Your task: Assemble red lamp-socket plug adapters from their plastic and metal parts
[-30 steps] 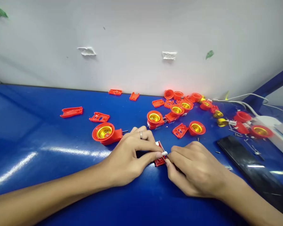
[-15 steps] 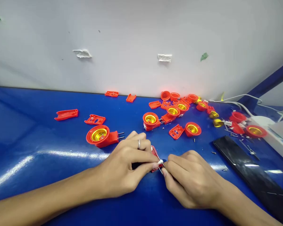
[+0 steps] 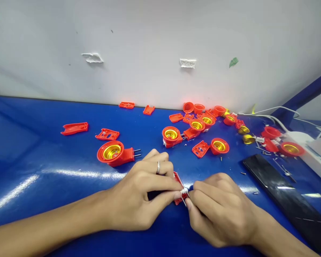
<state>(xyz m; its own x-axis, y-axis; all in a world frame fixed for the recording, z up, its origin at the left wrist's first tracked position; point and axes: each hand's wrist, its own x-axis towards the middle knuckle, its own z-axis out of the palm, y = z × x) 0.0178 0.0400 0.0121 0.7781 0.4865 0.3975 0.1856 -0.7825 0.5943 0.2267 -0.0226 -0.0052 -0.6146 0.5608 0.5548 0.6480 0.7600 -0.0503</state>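
Note:
Between my hands is a small red plastic piece [image 3: 178, 200] with a white part [image 3: 184, 191] and metal pins on it. My left hand [image 3: 147, 189], with a ring on one finger, pinches the white part from the left. The fingertips of my right hand [image 3: 222, 207] close on the metal pins from the other side. Much of the red piece is hidden by my left fingers. Up and to the left, a red socket with a gold lining [image 3: 111, 152] lies with its two pins pointing right.
Behind my hands lie red sockets [image 3: 171, 135], a flat red cover [image 3: 107, 134] and another red cover [image 3: 75, 128]. Gold threaded rings [image 3: 248, 139] and loose screws are scattered at the right. A black phone-like slab [image 3: 283, 200] lies beside my right forearm.
Both hands have shifted slightly down and to the right with the small red piece and its white part. The grip looks much the same.

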